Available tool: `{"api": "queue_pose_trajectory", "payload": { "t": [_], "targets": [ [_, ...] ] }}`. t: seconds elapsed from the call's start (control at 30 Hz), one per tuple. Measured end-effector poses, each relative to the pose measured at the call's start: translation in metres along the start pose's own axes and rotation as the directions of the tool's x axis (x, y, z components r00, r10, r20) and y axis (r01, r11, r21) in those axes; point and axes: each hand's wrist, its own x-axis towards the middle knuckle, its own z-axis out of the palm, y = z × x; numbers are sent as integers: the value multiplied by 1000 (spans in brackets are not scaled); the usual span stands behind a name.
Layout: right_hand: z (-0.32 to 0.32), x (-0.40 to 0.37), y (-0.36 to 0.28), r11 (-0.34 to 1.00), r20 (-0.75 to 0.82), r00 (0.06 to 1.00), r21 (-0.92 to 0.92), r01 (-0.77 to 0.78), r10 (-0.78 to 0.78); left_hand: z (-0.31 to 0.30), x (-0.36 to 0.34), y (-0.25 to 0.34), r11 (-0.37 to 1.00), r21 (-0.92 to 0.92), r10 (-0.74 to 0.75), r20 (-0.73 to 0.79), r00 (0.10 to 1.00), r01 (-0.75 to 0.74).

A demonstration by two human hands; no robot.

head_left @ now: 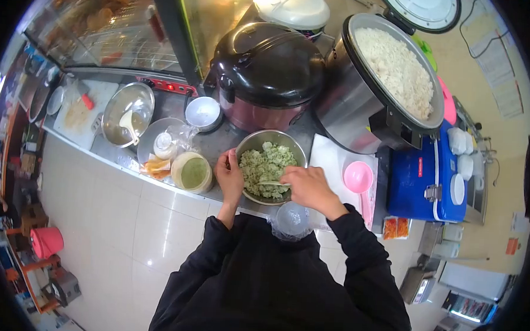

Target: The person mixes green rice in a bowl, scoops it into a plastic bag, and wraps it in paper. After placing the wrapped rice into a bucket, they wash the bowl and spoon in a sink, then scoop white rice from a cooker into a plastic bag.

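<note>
A steel bowl (304,157) in front of me holds rice mixed with green (264,164). My left hand (229,180) is closed on the bowl's left rim, thumb uppermost. In my right hand (314,190) is a pale rice paddle (270,183), its blade in the green rice; the fingers hide its handle. Left of my left hand stands a tub of green powder (193,173). A small plastic-wrapped bowl (292,219) sits at the counter edge, close to my body. Right of my right hand, a pink ladle (359,177) lies on white paper (330,153).
Behind the bowl stand a dark lidded rice cooker (269,65) and an open cooker full of white rice (393,70). A small white bowl (203,113) and a steel bowl with a ladle (114,114) are at left. A blue cooler (415,178) stands at right.
</note>
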Motion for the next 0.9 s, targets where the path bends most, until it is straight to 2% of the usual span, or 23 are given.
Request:
{"api": "queue_pose_trajectory", "payload": {
  "t": [0.1, 0.17, 0.2, 0.27, 0.3, 0.33, 0.37, 0.4, 0.5, 0.6, 0.67, 0.77, 0.8, 0.9],
  "targets": [
    [-31, -7, 5, 998, -22, 1000, 54, -18, 19, -10, -5, 25, 962, -209, -150, 139, 979, 177],
    [-41, -7, 2, 996, 5, 997, 47, -80, 80, -24, -22, 28, 947, -236, -193, 122, 974, 218],
    [-23, -5, 5, 997, -18, 999, 69, -41, 42, -33, -37, 29, 939, -248, -217, 119, 969, 240],
    [25, 3, 19, 994, -71, 997, 102, 37, -29, -44, -80, 34, 999, -30, 16, 54, 998, -14],
    [14, 5, 24, 993, -77, 997, 110, 32, -23, -54, -104, 22, 998, -68, -5, 122, 993, 14],
    [-1, 4, 26, 992, -79, 997, 123, 28, -19, -64, -124, 27, 985, 132, 75, 240, 968, -109],
    [-13, 2, 28, 990, -75, 997, 141, 18, -7, -70, -142, 24, 972, 162, 106, 360, 927, -173],
    [-23, 6, 32, 990, -146, 989, 142, -7, 28, -68, -153, 20, 954, 178, 131, 476, 870, -241],
    [-21, 39, 45, 996, -277, 957, 18, -83, 84, -44, -174, 16, 836, 404, 52, 615, 787, -371],
    [3, 42, 37, 999, -214, 976, -11, 36, -38, -8, -188, 5, 811, 470, 128, 438, 890, -348],
    [17, 28, 22, 996, -161, 983, -34, 79, -84, 3, -190, -8, 786, 540, 96, 372, 923, -300],
    [-6, 7, 20, 992, -150, 985, 82, 99, -86, 6, -192, -10, 763, 576, 114, 328, 938, -294],
    [-18, 6, 22, 993, -177, 982, 91, 77, -59, 6, -192, -8, 758, 577, 131, 321, 938, -303],
    [-19, 35, 40, 998, -304, 953, 53, 19, -2, 2, -193, 1, 858, 498, -7, 253, 967, -124]
  ]
}}
